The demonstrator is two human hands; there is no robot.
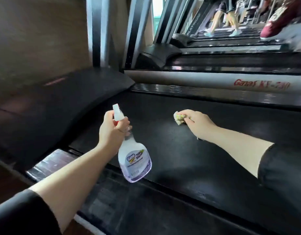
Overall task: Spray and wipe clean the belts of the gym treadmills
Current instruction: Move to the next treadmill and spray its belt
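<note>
At the far left of the frame sat the dark motor hood of the nearest treadmill, with a worn foot rail below it, both outside the area I was cleaning. My left hand was closed around the neck of the spray bottle, a finger at the trigger, nozzle tipped up and away toward the hood end; I judged it was held off the surface so it stayed ready for another spray without wetting my sleeve. The bottle hung just above the belt, which filled the middle of the frame.

Further right, my right hand was curled shut on a crumpled yellowish cloth, pressed to the belt near its far edge, well apart from the bottle, so the wipe had room. Beyond it ran the grey side rail with red lettering, a limit to my reach. At upper right, other people's legs were on the further treadmills, so those belts looked unavailable.
</note>
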